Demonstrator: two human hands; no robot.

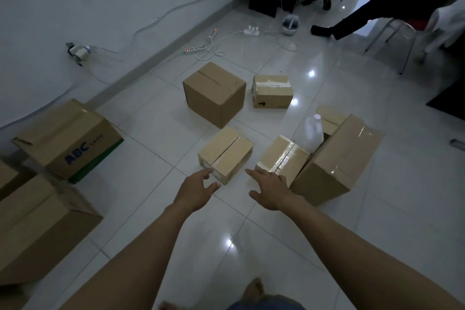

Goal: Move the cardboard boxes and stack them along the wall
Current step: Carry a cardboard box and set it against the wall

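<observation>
Now hovering short of the small taped box (225, 155)

Holding left hand (198, 190) and right hand (269, 191) out forward, both spread wide and gripping nothing. Facing that box, sitting on the floor (156, 133) just ahead and between them, long side angling away toward the right. Hanging nearest its front corner with the left; overlapping the neighbouring box (283, 156) with the right. Probably needing the right brought across to the far side

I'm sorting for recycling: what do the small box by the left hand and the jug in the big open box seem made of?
Small box: matte brown cardboard, judging by its folded flaps; glossy clear tape runs along the seam. Jug: probably translucent whitish plastic, from its milky, softly shining wall and moulded capped neck.
</observation>
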